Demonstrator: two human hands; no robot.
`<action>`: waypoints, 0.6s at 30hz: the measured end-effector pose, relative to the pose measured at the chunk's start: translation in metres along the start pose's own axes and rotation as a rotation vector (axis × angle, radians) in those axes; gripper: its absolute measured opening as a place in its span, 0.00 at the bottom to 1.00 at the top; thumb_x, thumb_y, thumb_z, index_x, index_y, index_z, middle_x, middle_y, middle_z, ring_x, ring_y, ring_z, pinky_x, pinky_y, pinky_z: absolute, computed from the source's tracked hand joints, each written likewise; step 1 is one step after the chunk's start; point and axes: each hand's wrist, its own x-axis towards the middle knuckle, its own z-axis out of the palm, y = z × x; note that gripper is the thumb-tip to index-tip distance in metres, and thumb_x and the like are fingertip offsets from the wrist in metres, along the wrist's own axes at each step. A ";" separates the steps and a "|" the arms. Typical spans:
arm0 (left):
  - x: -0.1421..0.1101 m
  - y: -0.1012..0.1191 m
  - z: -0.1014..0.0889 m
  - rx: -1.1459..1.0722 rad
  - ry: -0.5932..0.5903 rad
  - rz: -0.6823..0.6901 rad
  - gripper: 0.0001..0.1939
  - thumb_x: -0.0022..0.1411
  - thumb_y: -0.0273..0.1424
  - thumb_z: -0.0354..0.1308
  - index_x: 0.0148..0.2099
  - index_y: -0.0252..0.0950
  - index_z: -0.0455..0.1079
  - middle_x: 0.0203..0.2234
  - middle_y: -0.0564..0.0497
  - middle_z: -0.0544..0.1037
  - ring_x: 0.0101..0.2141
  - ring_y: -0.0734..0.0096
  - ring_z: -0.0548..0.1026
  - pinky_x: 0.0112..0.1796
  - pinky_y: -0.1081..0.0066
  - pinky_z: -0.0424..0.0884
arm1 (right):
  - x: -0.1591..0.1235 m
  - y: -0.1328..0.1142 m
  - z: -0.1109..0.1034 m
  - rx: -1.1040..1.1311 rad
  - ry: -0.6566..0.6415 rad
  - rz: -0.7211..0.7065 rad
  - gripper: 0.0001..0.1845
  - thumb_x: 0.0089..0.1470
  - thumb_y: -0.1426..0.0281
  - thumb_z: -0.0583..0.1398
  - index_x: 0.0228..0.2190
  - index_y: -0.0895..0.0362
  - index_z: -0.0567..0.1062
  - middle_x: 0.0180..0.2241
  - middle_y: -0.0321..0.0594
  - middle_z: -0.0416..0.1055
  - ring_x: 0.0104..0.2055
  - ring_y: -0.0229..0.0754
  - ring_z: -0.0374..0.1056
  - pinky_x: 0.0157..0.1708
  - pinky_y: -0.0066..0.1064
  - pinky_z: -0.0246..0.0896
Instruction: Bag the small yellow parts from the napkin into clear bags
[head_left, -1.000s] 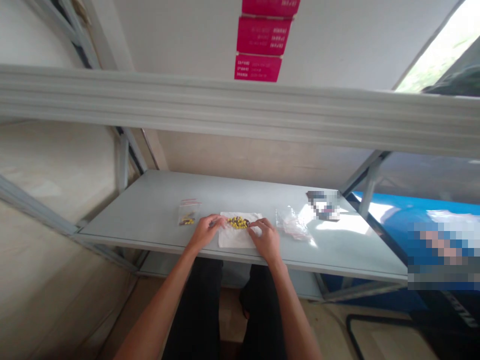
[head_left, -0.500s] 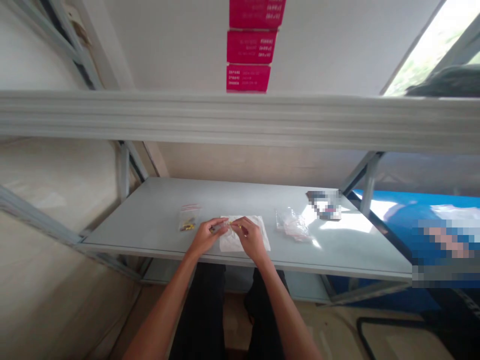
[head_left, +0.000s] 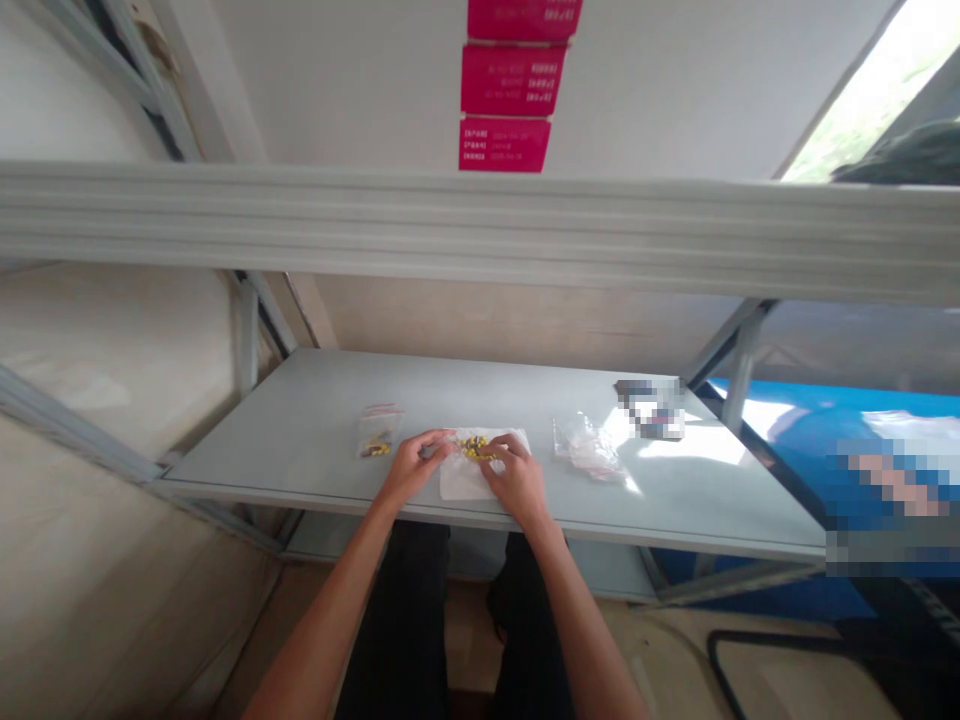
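Observation:
My left hand [head_left: 411, 468] rests at the left edge of a white paper sheet [head_left: 466, 481], its fingertips near a heap of small yellow and dark pieces [head_left: 474, 448] on the sheet. My right hand [head_left: 516, 482] curves over the heap's right side, and its fingers hide part of it. To the left of my left hand lies a small transparent zip bag [head_left: 379, 432] with a few similar pieces in its lower corner. I cannot tell whether either hand pinches a piece.
The paper lies on a grey metal shelf [head_left: 315, 430], below a higher shelf beam [head_left: 480, 225]. A crumpled transparent plastic bag [head_left: 589, 450] and a pixelated item [head_left: 651, 408] lie to the right. Pink labels [head_left: 514, 85] hang above, and a blue surface [head_left: 780, 450] shows at right.
My right hand has drawn back to the right from my left hand, and the yellow pieces it covered half a second ago show again. The view has shifted slightly.

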 end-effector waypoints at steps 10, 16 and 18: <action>-0.001 -0.001 -0.001 0.045 0.002 0.018 0.23 0.62 0.46 0.63 0.52 0.35 0.79 0.51 0.42 0.81 0.53 0.53 0.77 0.57 0.59 0.68 | 0.004 -0.008 0.000 0.061 -0.035 -0.070 0.09 0.64 0.71 0.60 0.37 0.52 0.82 0.41 0.44 0.74 0.43 0.45 0.72 0.40 0.34 0.68; -0.002 0.004 0.000 0.027 -0.042 0.016 0.24 0.57 0.44 0.68 0.52 0.36 0.79 0.51 0.42 0.82 0.52 0.53 0.78 0.57 0.58 0.70 | 0.014 -0.024 0.005 0.363 -0.011 -0.088 0.09 0.64 0.66 0.61 0.37 0.53 0.83 0.39 0.43 0.73 0.41 0.42 0.72 0.41 0.32 0.68; -0.002 0.005 0.000 0.021 -0.042 0.008 0.24 0.55 0.43 0.69 0.51 0.36 0.80 0.50 0.43 0.82 0.51 0.53 0.78 0.57 0.59 0.70 | 0.013 -0.026 0.008 0.377 -0.023 -0.104 0.10 0.64 0.66 0.61 0.38 0.52 0.83 0.38 0.43 0.73 0.40 0.41 0.72 0.39 0.31 0.68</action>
